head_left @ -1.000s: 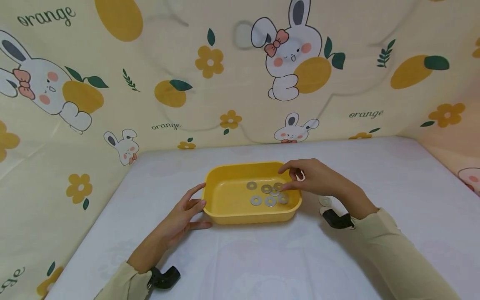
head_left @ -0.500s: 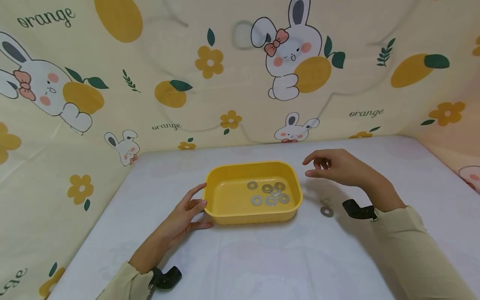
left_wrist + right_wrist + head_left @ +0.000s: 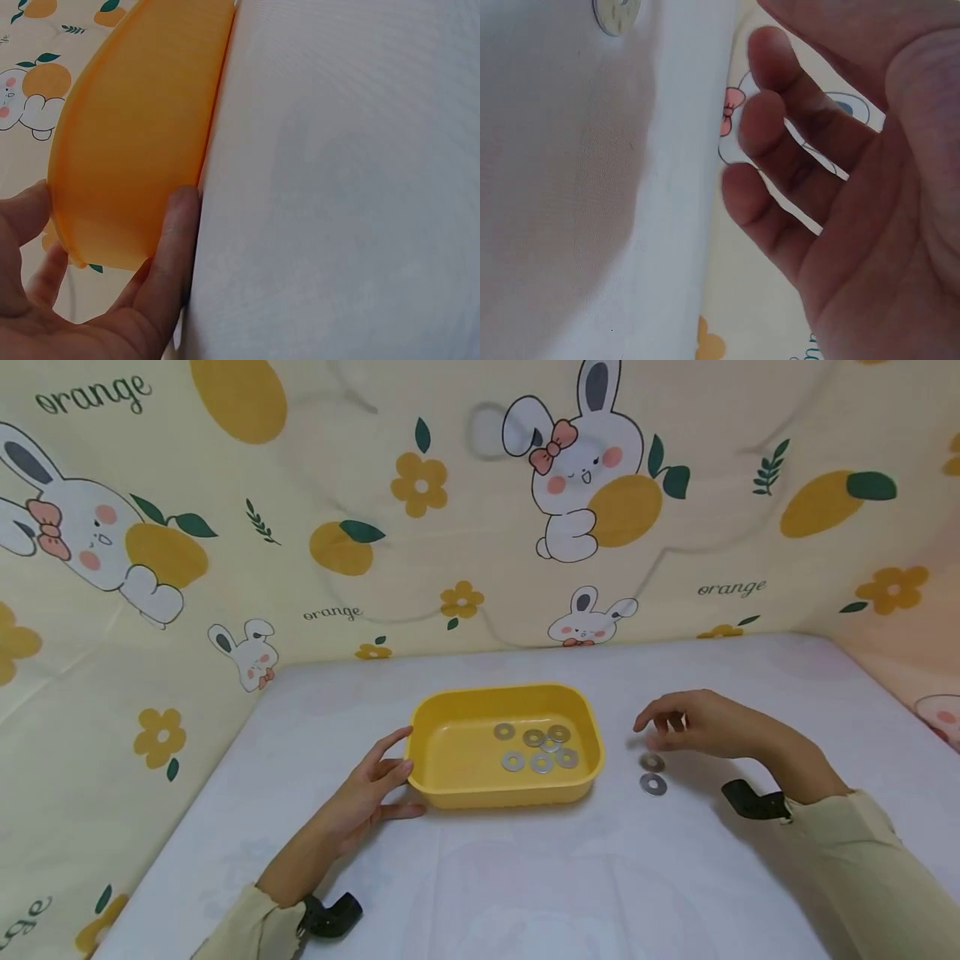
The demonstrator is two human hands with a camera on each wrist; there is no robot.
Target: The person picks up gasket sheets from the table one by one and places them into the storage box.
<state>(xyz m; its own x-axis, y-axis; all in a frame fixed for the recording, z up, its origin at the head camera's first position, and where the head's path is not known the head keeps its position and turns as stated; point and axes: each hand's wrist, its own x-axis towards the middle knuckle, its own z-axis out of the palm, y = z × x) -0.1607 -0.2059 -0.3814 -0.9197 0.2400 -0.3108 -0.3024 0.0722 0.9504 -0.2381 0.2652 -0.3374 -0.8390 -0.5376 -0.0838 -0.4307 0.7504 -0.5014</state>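
A shallow yellow plastic tray [image 3: 504, 795] lies on the white cloth, with several flat metal washers [image 3: 542, 762] grouped in its right half. My left hand [image 3: 360, 797] holds the tray's left end, its fingers at the rim and thumb low by the front corner. In the left wrist view, the fingers and thumb of that hand [image 3: 112, 315] span the end of the yellow tray [image 3: 135, 142]. Right of the tray, two loose washers [image 3: 653, 785] lie one in front of the other. My right hand [image 3: 705, 724] hovers just behind them, fingers loosely bent, nothing visible between them.
A white cloth [image 3: 517, 885] covers the table. Behind it rises a cream backdrop [image 3: 450, 543] printed with rabbits and oranges, which continues along the left and right sides. Each wrist carries a small black camera [image 3: 753, 800].
My right hand has drawn back from the tray's right end and moved right, then lowered near the loose washers. The left hand and the tray have stayed put.
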